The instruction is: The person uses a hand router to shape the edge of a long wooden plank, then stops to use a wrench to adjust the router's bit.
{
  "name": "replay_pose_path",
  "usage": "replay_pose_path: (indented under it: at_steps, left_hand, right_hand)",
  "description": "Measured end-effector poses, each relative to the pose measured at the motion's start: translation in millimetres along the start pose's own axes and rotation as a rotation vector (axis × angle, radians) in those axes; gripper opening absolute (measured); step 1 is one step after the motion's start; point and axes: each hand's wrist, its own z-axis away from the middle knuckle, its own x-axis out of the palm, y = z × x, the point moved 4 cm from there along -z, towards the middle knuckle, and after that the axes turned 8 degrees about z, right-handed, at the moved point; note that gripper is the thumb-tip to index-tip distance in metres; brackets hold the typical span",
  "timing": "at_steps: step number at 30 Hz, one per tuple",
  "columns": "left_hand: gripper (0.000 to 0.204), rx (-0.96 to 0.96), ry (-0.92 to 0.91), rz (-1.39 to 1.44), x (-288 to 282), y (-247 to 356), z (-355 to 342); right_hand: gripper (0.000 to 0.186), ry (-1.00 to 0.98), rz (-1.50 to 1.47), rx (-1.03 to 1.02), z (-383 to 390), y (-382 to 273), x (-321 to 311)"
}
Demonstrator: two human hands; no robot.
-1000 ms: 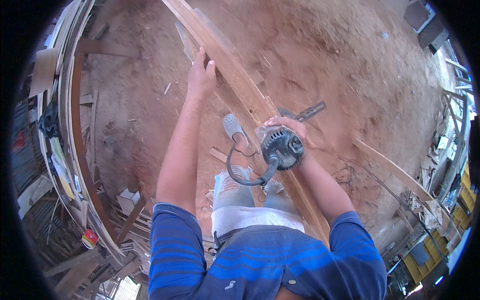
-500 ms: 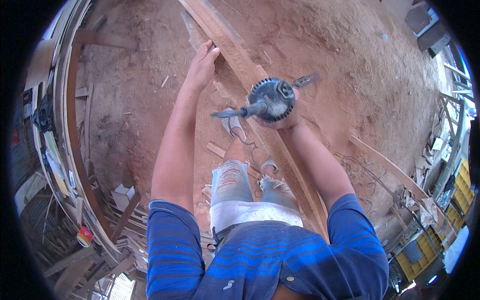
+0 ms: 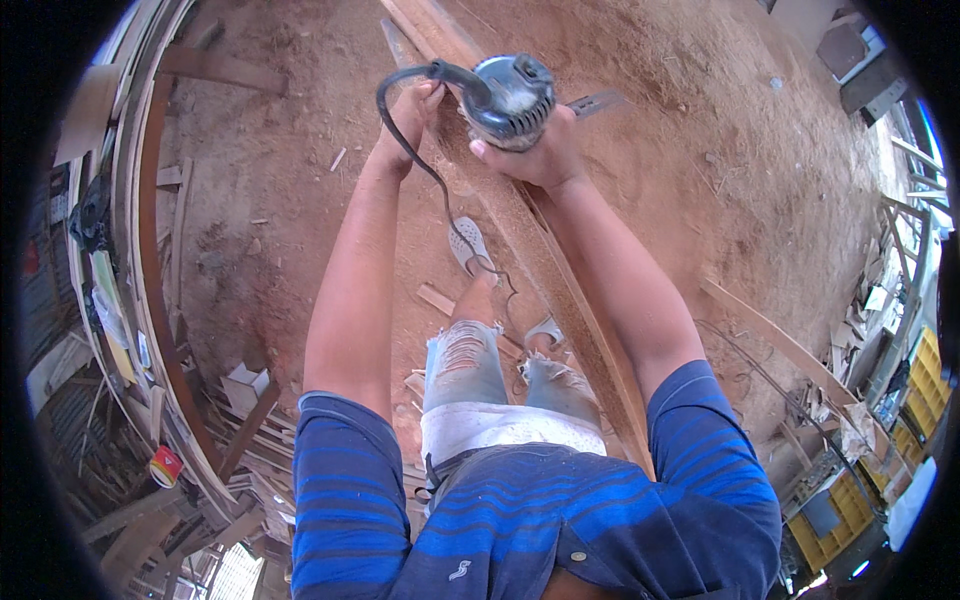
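Observation:
A long wooden beam (image 3: 520,235) slants from beside my right hip to the far top, with sawdust on its upper face. My right hand (image 3: 540,150) is wrapped round a dark corded trim router (image 3: 508,100), which sits over the beam. A slotted metal guide (image 3: 597,103) sticks out from the router's right side. The router's base and bit are hidden beneath its body. Just left of the router, my left hand (image 3: 408,115) grips the beam's left edge with curled fingers. The black power cord (image 3: 415,150) loops across my left wrist and drops toward my feet.
Sandy ground with shavings lies around my sandalled feet (image 3: 468,245). Along the left runs a wooden frame (image 3: 150,250) with stacked scraps. A loose plank (image 3: 780,330) and another cable (image 3: 745,350) lie at right, near yellow crates (image 3: 835,525).
My right hand has moved the router away from me and leftward along the beam, nearer my left hand. The cord now arcs over my left wrist.

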Motion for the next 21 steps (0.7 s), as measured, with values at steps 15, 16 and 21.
replay_pose_path:
  at_steps: [15, 16, 21]
  left_hand:
    - [0.076, 0.418, 0.046, -0.862, -33, -8, -60]
    - [0.076, 0.414, 0.038, -0.861, -28, -7, -58]
    - [0.076, 0.365, 0.008, -0.869, -16, 4, -47]
  right_hand:
    - [0.051, -0.178, -0.358, 0.238, 164, 12, -70]
    - [0.044, -0.152, -0.306, 0.218, 170, 12, -75]
    - [0.031, -0.094, -0.275, 0.189, 155, 15, -65]
